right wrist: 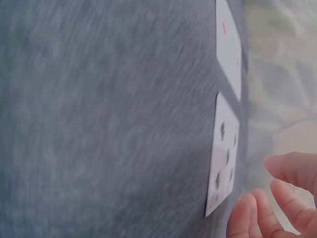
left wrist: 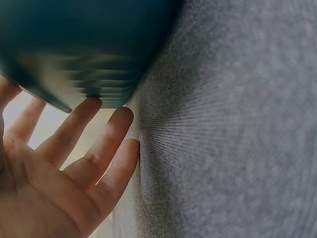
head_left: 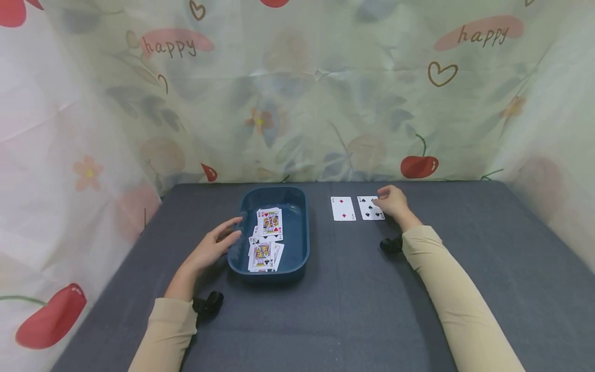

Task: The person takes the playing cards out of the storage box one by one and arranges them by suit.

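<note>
My left hand [head_left: 209, 250] is at the left side of a dark blue plastic basin [head_left: 301, 227]. Its fingers [left wrist: 116, 126] are straight and spread by the basin's outer wall [left wrist: 94, 29]. Face-up playing cards lie inside, among them a red heart face card [head_left: 269, 222] and a black club face card [head_left: 263, 254]. To the right, a two of diamonds [head_left: 343, 208] and a spade card [head_left: 369, 210] lie side by side on the cloth. At the spade card's right edge hovers my right hand [head_left: 392, 200]; its loosely bent fingers hold nothing in the right wrist view.
A dark grey cloth [head_left: 344, 305] covers the table. Behind it hangs a patterned curtain [head_left: 316, 119] with cherries and hearts, close to the far edge. Each wrist carries a black camera, such as the right one [head_left: 391, 245].
</note>
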Motion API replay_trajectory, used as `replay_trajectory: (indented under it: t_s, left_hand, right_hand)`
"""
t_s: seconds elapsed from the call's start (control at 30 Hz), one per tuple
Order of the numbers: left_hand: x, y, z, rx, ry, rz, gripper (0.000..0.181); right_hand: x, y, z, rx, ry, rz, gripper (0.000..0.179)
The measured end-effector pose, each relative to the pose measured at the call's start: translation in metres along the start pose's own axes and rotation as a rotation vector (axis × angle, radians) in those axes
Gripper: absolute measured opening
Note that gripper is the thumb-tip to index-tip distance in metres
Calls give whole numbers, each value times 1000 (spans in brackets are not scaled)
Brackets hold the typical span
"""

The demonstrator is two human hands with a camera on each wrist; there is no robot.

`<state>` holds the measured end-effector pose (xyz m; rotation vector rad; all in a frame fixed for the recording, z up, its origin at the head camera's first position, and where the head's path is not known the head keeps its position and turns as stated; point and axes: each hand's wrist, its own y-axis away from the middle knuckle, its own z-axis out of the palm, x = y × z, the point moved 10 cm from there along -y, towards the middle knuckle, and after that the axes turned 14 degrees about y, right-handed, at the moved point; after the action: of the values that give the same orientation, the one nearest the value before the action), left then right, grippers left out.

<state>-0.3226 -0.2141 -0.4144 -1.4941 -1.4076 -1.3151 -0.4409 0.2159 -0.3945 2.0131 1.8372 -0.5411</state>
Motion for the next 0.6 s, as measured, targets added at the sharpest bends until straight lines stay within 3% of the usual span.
replay_trajectory:
  t_s: [0.23,0.6]
  left_hand:
    - [-1,-2,0,3,1,11,58]
    - [-3,-4,0,10,-2,4,53]
  right_hand:
    - [-23,3,9,-60,-66,-73,41]
    - [-76,21,19,-178,-169,-212,41]
